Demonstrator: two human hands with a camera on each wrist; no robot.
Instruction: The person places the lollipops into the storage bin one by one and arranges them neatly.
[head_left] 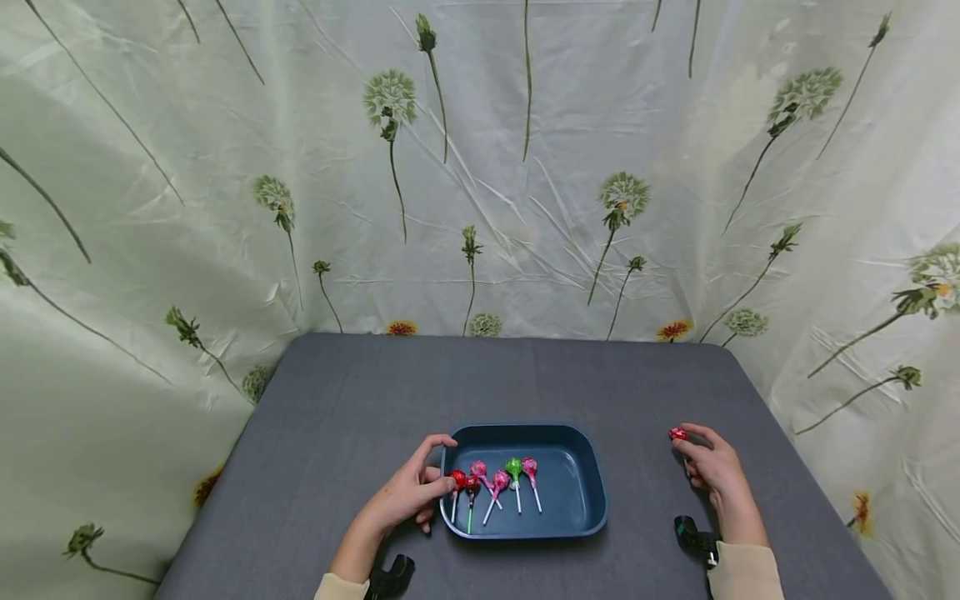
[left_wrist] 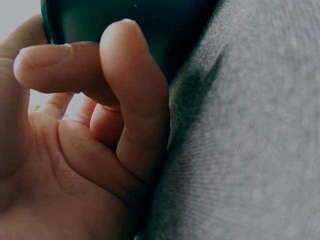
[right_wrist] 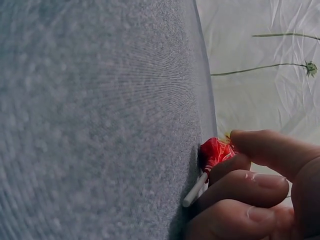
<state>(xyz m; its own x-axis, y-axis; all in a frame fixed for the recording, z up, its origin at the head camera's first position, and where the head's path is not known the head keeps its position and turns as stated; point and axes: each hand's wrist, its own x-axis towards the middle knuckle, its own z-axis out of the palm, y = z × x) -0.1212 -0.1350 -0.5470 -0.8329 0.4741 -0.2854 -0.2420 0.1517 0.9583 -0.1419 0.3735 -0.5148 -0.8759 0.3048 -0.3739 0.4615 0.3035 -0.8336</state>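
Observation:
A dark blue rectangular tray [head_left: 581, 475] stands on the table, with several lollipops lying in its left half. Among them are a red lollipop [head_left: 458, 479], a green lollipop [head_left: 513, 468] and pink ones. My left hand [head_left: 405, 496] grips the tray's left rim, thumb over the edge; its curled lower fingers [left_wrist: 137, 90] show outside the wall in the left wrist view. Off to the right, my right hand [head_left: 716, 471] pinches a red-wrapped lollipop [right_wrist: 216, 152] between thumb and finger. That lollipop's white stick [right_wrist: 194, 192] points down along the table surface.
The grey cloth-covered table [head_left: 360, 392] reaches back to a pale curtain [head_left: 525, 208] with a dandelion print, which also hangs along both sides. Black wrist straps [head_left: 693, 537] sit below both hands, close over the table.

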